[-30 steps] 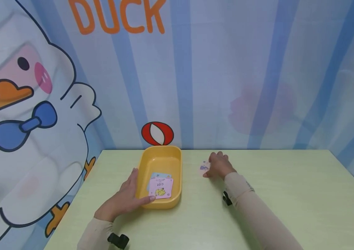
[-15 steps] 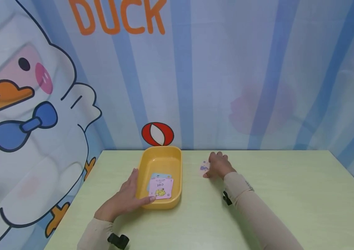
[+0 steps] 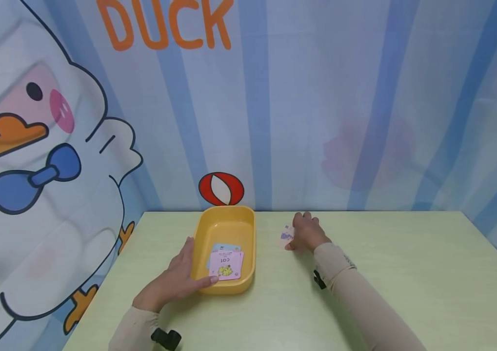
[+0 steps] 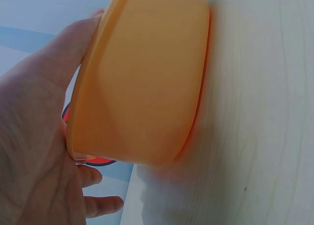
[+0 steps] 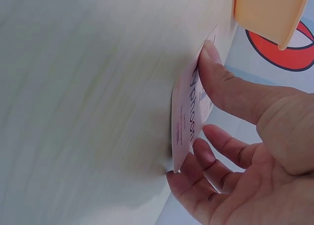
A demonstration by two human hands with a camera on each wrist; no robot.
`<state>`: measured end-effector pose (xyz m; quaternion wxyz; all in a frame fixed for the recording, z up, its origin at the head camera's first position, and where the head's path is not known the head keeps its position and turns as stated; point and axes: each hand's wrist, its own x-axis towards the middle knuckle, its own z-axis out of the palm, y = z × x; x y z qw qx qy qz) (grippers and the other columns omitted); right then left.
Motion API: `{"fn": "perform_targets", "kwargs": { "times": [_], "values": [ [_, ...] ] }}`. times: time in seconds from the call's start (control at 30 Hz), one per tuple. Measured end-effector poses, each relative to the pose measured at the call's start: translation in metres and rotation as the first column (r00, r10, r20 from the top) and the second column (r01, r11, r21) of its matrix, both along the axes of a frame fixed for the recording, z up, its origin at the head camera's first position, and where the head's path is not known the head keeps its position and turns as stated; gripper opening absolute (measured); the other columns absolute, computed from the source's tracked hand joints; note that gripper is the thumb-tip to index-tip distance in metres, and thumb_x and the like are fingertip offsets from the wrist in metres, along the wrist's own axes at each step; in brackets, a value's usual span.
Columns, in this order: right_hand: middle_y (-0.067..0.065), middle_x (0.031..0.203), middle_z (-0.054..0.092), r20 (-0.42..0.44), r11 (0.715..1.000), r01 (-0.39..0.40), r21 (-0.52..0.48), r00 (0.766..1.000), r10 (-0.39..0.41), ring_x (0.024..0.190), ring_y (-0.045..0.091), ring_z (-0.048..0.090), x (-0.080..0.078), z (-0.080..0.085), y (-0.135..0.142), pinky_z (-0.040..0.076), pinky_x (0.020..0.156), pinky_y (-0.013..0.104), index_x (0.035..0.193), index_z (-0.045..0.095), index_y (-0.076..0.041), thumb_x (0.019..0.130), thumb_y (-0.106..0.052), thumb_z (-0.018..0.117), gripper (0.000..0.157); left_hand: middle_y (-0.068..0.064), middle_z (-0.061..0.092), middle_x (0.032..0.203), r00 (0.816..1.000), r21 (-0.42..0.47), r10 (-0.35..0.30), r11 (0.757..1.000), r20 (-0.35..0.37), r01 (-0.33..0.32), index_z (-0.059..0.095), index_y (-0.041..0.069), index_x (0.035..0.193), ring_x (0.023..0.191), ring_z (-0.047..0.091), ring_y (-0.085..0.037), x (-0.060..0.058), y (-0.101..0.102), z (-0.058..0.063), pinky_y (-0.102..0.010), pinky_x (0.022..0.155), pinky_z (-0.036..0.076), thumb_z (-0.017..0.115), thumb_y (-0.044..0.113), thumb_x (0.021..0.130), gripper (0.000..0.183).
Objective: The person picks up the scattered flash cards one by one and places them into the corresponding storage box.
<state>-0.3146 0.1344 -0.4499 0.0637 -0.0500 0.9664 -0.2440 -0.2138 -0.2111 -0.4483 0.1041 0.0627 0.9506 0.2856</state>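
Beside the yellow plastic tray [image 3: 230, 215], my left hand [image 3: 173, 278] rests on its rim, fingers fairly straight along the left side and thumb over the near edge. The left wrist view shows that hand [image 4: 39, 102] against the tray's outer wall [image 4: 142, 83]. My right hand [image 3: 308, 233] grips a small pale pink picture card [image 3: 287, 236] close over the tabletop, right of the tray. In the right wrist view the card [image 5: 188, 107] reads "typhoon"; the thumb [image 5: 223, 83] lies on one end and fingertips meet the other.
Inside the tray lie a pink "cat" card [image 3: 225, 264] and a blue card [image 3: 226, 246] partly under it. The pale wooden table [image 3: 406, 273] ends at a printed duck backdrop [image 3: 301, 122].
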Motion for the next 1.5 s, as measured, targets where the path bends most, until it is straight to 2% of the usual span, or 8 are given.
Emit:
{"fn": "perform_targets", "kwargs": {
  "times": [0.47, 0.73, 0.9, 1.2, 1.3, 1.5],
  "values": [
    [0.02, 0.118, 0.054, -0.032, 1.0, -0.016, 0.002, 0.999, 0.016, 0.107, 0.037, 0.048, 0.0, -0.002, 0.003, 0.048, 0.092, 0.049, 0.126, 0.053, 0.004, 0.075, -0.024, 0.092, 0.07, -0.016, 0.0, 0.171, 1.0, -0.001, 0.001, 1.0, -0.003, -0.001, -0.007, 0.008, 0.162, 0.154, 0.013, -0.044, -0.002, -0.001, -0.002, -0.068, 0.116, 0.027, 0.072, 0.07, 0.078, 0.131],
    [0.017, 0.12, 0.052, -0.056, 0.999, -0.009, -0.036, 0.998, 0.007, 0.105, 0.034, 0.05, -0.001, -0.007, 0.004, 0.049, 0.091, 0.048, 0.127, 0.056, 0.001, 0.073, -0.022, 0.094, 0.07, -0.016, -0.001, 0.171, 1.0, 0.015, -0.002, 1.0, -0.002, 0.002, -0.006, 0.009, 0.163, 0.154, 0.014, -0.044, -0.001, 0.0, -0.002, -0.068, 0.116, 0.027, 0.074, 0.067, 0.078, 0.13],
    [0.017, 0.119, 0.055, -0.053, 0.999, 0.0, -0.054, 0.999, -0.003, 0.106, 0.034, 0.049, 0.001, -0.007, 0.004, 0.048, 0.093, 0.047, 0.129, 0.055, 0.0, 0.073, -0.02, 0.094, 0.07, -0.016, -0.001, 0.171, 1.0, 0.01, -0.001, 1.0, -0.001, 0.001, -0.007, 0.007, 0.162, 0.154, 0.012, -0.044, -0.001, -0.001, -0.002, -0.067, 0.117, 0.025, 0.073, 0.068, 0.078, 0.131],
    [0.015, 0.122, 0.057, -0.006, 0.991, 0.012, -0.134, 1.0, -0.013, 0.103, 0.03, 0.052, 0.001, -0.009, 0.008, 0.048, 0.097, 0.046, 0.134, 0.053, -0.004, 0.075, -0.017, 0.092, 0.072, -0.015, -0.001, 0.171, 1.0, 0.004, 0.003, 1.0, 0.006, -0.003, -0.008, 0.009, 0.163, 0.154, 0.014, -0.044, 0.0, 0.0, 0.0, -0.069, 0.115, 0.027, 0.073, 0.067, 0.079, 0.13],
    [0.016, 0.127, 0.058, 0.017, 0.984, 0.013, -0.176, 1.0, -0.01, 0.103, 0.029, 0.053, 0.0, -0.01, 0.01, 0.047, 0.1, 0.047, 0.135, 0.054, -0.004, 0.076, -0.014, 0.091, 0.07, -0.016, -0.001, 0.171, 1.0, 0.002, 0.001, 1.0, 0.004, -0.001, -0.007, 0.009, 0.163, 0.153, 0.015, -0.044, 0.0, 0.0, 0.0, -0.068, 0.115, 0.027, 0.073, 0.068, 0.079, 0.13],
    [0.018, 0.142, 0.056, 0.032, 0.961, 0.004, -0.276, 0.999, 0.006, 0.115, 0.032, 0.052, 0.001, -0.013, 0.013, 0.042, 0.108, 0.052, 0.138, 0.057, -0.009, 0.078, -0.007, 0.088, 0.068, -0.017, 0.0, 0.171, 1.0, 0.003, -0.005, 1.0, -0.006, 0.005, -0.005, 0.008, 0.163, 0.153, 0.016, -0.044, 0.0, 0.0, 0.0, -0.068, 0.115, 0.027, 0.073, 0.068, 0.079, 0.13]
  ]
}}
